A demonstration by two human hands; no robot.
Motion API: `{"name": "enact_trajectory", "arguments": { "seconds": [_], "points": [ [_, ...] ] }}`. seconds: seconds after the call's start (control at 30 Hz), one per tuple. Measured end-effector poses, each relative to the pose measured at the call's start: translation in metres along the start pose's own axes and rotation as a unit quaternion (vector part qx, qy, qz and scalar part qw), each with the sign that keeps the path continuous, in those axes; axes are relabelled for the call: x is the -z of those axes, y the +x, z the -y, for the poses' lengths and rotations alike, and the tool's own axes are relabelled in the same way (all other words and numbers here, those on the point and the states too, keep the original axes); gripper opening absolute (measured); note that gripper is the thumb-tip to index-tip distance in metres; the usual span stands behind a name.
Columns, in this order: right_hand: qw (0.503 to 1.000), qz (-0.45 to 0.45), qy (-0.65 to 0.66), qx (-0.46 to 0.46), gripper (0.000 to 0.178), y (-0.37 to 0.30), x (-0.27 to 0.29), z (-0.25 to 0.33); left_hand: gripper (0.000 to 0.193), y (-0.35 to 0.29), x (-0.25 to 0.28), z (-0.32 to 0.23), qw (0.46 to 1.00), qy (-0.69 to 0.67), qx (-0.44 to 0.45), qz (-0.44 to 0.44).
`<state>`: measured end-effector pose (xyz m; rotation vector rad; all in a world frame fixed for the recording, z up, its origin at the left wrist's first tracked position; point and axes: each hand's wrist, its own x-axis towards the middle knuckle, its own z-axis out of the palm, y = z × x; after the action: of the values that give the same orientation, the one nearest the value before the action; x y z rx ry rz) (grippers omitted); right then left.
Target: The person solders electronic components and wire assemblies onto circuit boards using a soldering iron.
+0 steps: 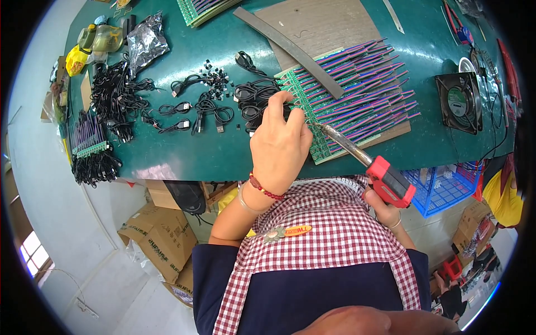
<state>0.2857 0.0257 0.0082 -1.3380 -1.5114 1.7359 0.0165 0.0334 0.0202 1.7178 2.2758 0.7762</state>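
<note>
My right hand (383,210) grips the red-and-black handle of a soldering iron (392,182). The iron's metal shaft reaches up and left, its tip at the green circuit board panel (319,149). Over the panel's left edge is my left hand (281,146), fingers bent and drawn together near the board. What is between those fingertips is hidden. Rows of pink, blue and dark wires (363,89) spread rightward from the panel. Black USB cables (254,95) lie coiled just left of the fingers, some meeting the panel's upper left edge.
A grey metal strip (296,53) lies across the wires and a brown board (329,25). Loose cables (215,111), small black parts (216,78) and a cable heap (114,92) sit left. At right stand a black fan (459,103) and, below the table, a blue basket (441,190).
</note>
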Motion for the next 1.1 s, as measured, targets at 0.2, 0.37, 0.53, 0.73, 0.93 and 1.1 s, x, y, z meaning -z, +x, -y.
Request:
{"name": "enact_trajectory", "arguments": {
  "seconds": [0.2, 0.37, 0.53, 0.73, 0.93, 1.1],
  "points": [
    [0.998, 0.054, -0.018, 0.008, 0.014, 0.000, 0.004, -0.001, 0.014, -0.002, 0.000, 0.000, 1.000, -0.005, 0.014, -0.002],
    [1.000, 0.021, 0.023, 0.004, 0.021, -0.001, 0.005, -0.007, 0.014, 0.000, -0.002, 0.002, 1.000, -0.016, 0.014, -0.014],
    [0.998, -0.007, 0.063, 0.028, 0.025, 0.003, 0.011, -0.002, 0.013, 0.008, -0.002, 0.001, 0.999, -0.020, -0.037, -0.007],
    [0.999, -0.022, 0.031, 0.012, 0.031, 0.004, 0.012, 0.003, 0.007, 0.013, -0.005, -0.005, 0.994, 0.008, -0.102, -0.033],
    [0.992, -0.037, 0.123, 0.018, 0.031, 0.014, -0.003, 0.018, 0.008, 0.008, -0.009, -0.005, 0.989, 0.005, -0.136, -0.052],
    [0.991, -0.044, 0.123, 0.030, 0.032, 0.018, 0.001, 0.010, 0.009, 0.012, -0.013, -0.015, 0.992, 0.001, -0.117, -0.044]
  ]
}}
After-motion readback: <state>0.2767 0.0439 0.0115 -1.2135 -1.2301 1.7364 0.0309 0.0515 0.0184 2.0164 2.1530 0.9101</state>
